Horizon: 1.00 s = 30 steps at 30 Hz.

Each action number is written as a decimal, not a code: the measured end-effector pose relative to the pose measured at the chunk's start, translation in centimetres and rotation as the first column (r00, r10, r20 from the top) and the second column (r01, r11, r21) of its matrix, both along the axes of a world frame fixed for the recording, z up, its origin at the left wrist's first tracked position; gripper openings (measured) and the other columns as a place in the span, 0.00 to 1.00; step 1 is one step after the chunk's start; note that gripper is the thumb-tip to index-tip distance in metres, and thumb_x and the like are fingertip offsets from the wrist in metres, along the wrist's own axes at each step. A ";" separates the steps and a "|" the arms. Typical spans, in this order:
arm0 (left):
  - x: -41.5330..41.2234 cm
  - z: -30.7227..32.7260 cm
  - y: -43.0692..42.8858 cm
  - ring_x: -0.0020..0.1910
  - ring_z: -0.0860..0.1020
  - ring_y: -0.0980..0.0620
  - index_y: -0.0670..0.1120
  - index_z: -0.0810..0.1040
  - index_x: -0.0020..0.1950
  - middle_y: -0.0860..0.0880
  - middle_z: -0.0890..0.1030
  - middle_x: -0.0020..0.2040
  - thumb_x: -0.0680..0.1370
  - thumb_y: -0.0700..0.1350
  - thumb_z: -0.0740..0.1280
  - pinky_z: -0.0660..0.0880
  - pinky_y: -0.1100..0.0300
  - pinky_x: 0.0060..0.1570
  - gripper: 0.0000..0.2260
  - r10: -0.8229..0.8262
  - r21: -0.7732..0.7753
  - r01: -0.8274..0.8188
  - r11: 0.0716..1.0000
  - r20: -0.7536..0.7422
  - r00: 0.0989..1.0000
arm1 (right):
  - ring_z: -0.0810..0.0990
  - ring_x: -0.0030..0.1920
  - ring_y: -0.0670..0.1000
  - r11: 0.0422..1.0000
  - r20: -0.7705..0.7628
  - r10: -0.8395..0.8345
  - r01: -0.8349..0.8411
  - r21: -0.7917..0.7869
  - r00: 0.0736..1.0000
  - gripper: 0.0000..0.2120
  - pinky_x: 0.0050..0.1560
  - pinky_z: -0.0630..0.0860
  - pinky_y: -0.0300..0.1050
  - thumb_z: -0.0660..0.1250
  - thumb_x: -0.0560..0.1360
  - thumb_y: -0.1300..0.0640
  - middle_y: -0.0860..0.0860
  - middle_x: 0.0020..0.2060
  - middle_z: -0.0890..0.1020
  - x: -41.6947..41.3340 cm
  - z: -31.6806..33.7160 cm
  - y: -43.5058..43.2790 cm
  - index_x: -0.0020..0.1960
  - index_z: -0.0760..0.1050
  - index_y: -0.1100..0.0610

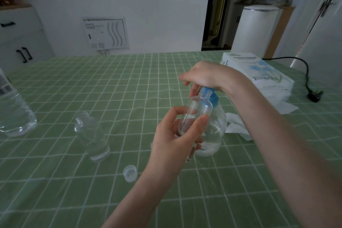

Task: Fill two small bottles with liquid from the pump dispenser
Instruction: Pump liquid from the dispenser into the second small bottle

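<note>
My left hand [172, 135] grips a small clear bottle [199, 109], uncapped, tilted with its open neck up under the blue pump head. Behind it on the green checked cloth stands the clear pump dispenser [215, 131], with a blue collar and liquid low in its body. My right hand [205, 76] lies on top of the pump head, fingers curled over it; the nozzle is hidden by the hand. A second small clear bottle [92, 133], also uncapped, stands to the left with liquid in it. A clear cap [130, 173] lies on the cloth near my left wrist.
A large clear water bottle [13, 109] stands at the left edge. A white tissue pack [259, 72] sits at the back right, with crumpled tissues [235, 126] beside the dispenser. A black cable and plug [314, 94] lie at the far right.
</note>
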State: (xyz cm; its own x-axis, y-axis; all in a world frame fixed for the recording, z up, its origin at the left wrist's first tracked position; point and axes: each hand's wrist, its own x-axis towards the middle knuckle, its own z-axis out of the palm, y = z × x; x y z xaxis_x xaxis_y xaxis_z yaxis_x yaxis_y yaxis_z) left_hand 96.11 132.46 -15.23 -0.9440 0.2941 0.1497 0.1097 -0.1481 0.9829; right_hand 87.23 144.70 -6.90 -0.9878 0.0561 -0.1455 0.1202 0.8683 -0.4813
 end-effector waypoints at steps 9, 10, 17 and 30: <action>0.1 -0.5 -0.1 0.28 0.77 0.56 0.49 0.77 0.46 0.50 0.82 0.33 0.62 0.59 0.69 0.70 0.66 0.23 0.19 0.006 -0.008 -0.006 1.000 -0.001 1.000 | 0.77 0.60 0.57 1.000 0.044 -0.015 0.015 0.005 0.999 0.20 0.54 0.69 0.50 0.59 0.79 0.49 0.58 0.60 0.80 -0.1 -0.9 -0.2 0.65 0.75 0.59; 0.1 -0.5 -0.1 0.28 0.77 0.55 0.49 0.77 0.46 0.50 0.82 0.33 0.62 0.59 0.69 0.70 0.66 0.24 0.19 0.007 -0.011 -0.007 1.000 0.000 1.000 | 0.77 0.60 0.57 1.000 0.043 -0.019 0.019 0.005 0.999 0.21 0.53 0.68 0.49 0.59 0.79 0.49 0.58 0.61 0.79 -0.1 -1.0 -0.2 0.67 0.74 0.60; 0.0 -0.2 0.0 0.28 0.77 0.55 0.52 0.77 0.43 0.50 0.82 0.34 0.60 0.61 0.69 0.69 0.66 0.23 0.18 0.002 0.011 -0.002 1.000 -0.001 1.000 | 0.81 0.52 0.55 0.999 -0.010 0.008 -0.007 0.042 1.000 0.19 0.51 0.72 0.47 0.59 0.80 0.49 0.57 0.52 0.84 0.1 0.3 -0.1 0.62 0.76 0.61; 0.1 -0.5 -0.1 0.27 0.76 0.56 0.50 0.77 0.44 0.49 0.81 0.33 0.62 0.58 0.70 0.70 0.65 0.23 0.16 0.002 -0.011 -0.002 1.000 0.000 1.000 | 0.78 0.59 0.58 1.000 0.045 -0.003 0.004 -0.013 0.999 0.19 0.60 0.71 0.52 0.60 0.79 0.52 0.58 0.59 0.80 0.3 -0.8 -0.2 0.66 0.74 0.60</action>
